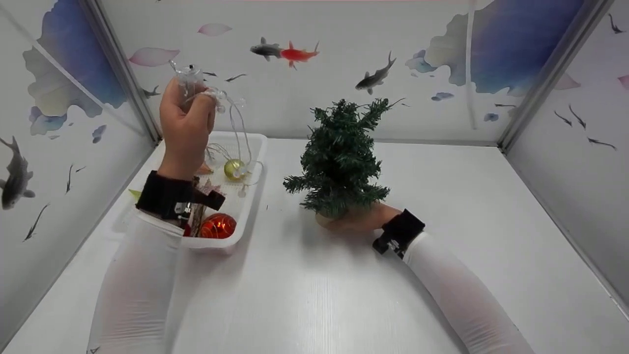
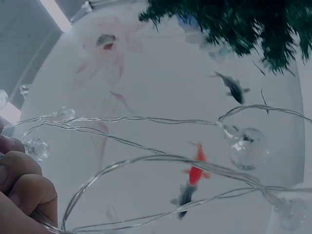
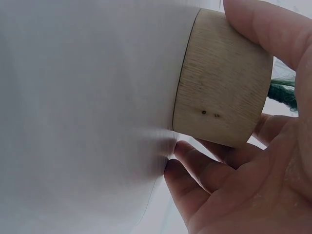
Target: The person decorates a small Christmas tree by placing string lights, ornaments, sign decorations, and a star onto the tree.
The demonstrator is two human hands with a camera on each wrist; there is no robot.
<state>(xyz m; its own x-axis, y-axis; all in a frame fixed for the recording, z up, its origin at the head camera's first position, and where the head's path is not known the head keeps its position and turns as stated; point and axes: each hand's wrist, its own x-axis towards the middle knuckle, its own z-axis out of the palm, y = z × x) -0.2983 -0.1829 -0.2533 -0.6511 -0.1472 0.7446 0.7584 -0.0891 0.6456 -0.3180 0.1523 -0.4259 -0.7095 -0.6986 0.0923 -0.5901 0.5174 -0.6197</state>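
My left hand point(image 1: 186, 123) is raised over the white basket point(image 1: 259, 162) and grips a string of fairy lights point(image 1: 238, 120) with clear round bulbs. Its thin wire hangs in loops down toward the basket; in the left wrist view the wire and a clear bulb point(image 2: 248, 148) stretch away from my curled fingers point(image 2: 31, 187). A small green artificial Christmas tree point(image 1: 341, 157) stands upright on the table. Low at its right side, my right hand point(image 1: 361, 217) holds the round wooden base point(image 3: 224, 78), thumb on one side and fingers around the other.
In the basket lie a shiny red ball ornament point(image 1: 218, 226), a gold ball ornament point(image 1: 234, 169) and other small decorations. The white table point(image 1: 314, 305) is bordered by upright panels point(image 1: 324, 19) printed with fish and petals at the back and both sides.
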